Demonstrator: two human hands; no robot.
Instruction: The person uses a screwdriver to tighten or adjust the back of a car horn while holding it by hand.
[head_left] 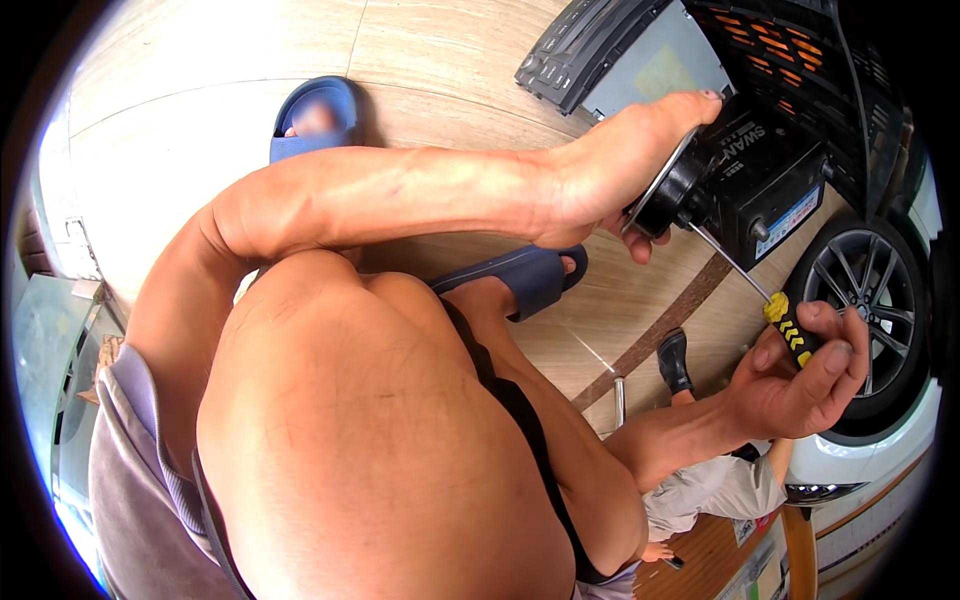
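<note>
My left hand (640,165) grips a round black part with a bright metal rim (675,195), perhaps a small speaker. My palm covers most of its far side, and the thumb reaches along the rim. In my right hand (805,375) is a screwdriver (780,315) with a yellow and black handle, held in curled fingers. Its shaft slants up and left, with its tip at the black part's housing. Just beyond the left hand stands a black battery (775,150). Both arms reach past my bare knees.
A car stereo (610,60) and a black mesh panel with orange behind it (775,45) lie beyond the battery. A car wheel (865,300) stands at right. Another person's beige trousers (710,495) and dark shoe (675,360) show lower right. Blue slippers (535,285) are on my feet.
</note>
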